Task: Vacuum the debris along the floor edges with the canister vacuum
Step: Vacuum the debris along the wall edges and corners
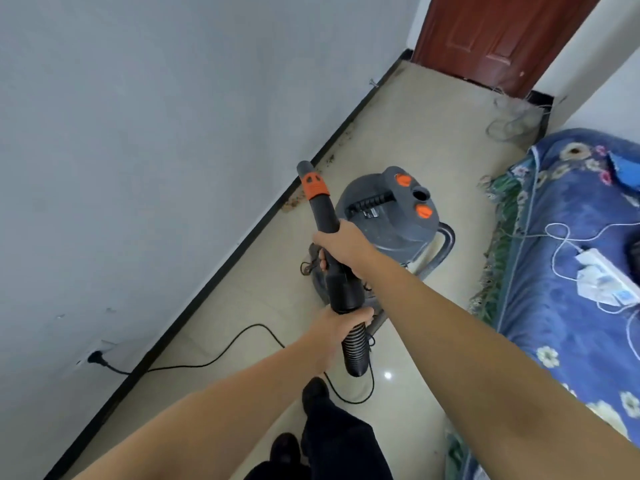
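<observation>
I hold the black vacuum wand [320,211], which has an orange collar near its tip, raised and pointing toward the wall. My right hand [341,249] grips the wand's middle. Below it, my left hand [341,329] grips the joint where the ribbed hose [356,348] begins. The grey canister vacuum [391,216] with two orange knobs stands on the floor just behind the wand. Brown debris [294,202] lies along the black baseboard [214,275], beyond the wand's tip, with more crumbs further down that edge [329,157].
A black power cord [221,355] runs across the tiled floor from a wall socket [93,358] at the left. A bed with a blue flowered cover [568,258] and white cables fills the right side. A red-brown door [491,36] closes the far end. My feet [311,427] stand below.
</observation>
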### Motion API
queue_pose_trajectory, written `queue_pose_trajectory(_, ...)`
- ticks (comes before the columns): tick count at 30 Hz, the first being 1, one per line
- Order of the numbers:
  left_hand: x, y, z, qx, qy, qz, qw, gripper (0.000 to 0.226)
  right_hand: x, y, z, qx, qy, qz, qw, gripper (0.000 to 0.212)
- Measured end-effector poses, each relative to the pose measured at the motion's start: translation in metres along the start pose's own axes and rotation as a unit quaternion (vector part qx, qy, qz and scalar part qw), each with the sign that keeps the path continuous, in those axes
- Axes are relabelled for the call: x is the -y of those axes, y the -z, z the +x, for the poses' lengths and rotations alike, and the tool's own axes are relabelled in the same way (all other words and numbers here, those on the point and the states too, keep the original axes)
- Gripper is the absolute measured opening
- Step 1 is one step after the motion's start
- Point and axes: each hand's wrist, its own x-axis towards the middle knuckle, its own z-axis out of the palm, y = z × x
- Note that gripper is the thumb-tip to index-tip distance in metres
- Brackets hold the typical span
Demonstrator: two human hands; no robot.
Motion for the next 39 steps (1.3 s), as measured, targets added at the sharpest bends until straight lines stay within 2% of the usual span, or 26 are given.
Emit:
queue_pose_trajectory(5,-0.012,-0.082,-0.026,0.087,-0.017,0.052,0.995,0.041,0.008,0.084,-0.066,-0.085,0.037,-0.019,0.995,0.007)
queue_pose_trajectory(9,-0.025,-0.145,-0.024,0.149,-0.038,0.094,0.984,0.014,0.012,0.151,-0.094,-0.136,0.061,-0.017,0.989,0.011)
queue_pose_trajectory(15,-0.038,-0.258,0.008,0.19,-0.069,0.131,0.971,0.012,-0.001,0.272,-0.109,-0.187,0.086,-0.017,0.978,0.013)
queue_pose_trajectory(19,-0.032,-0.344,0.018,0.211,-0.068,0.111,0.969,0.01,-0.019,0.357,-0.125,-0.215,0.082,-0.028,0.973,0.011)
queue_pose_trajectory(23,-0.035,-0.402,0.029,0.219,-0.071,0.102,0.968,0.008,-0.023,0.413,-0.135,-0.227,0.087,-0.036,0.969,0.01)
queue_pose_trajectory(30,-0.079,-0.44,0.079,0.205,-0.098,0.114,0.967,0.012,0.005,0.465,-0.094,-0.225,0.123,-0.043,0.966,0.014)
queue_pose_trajectory(39,-0.167,-0.464,0.207,0.18,-0.11,0.083,0.974,0.022,0.058,0.532,0.045,-0.204,0.115,-0.055,0.971,0.014)
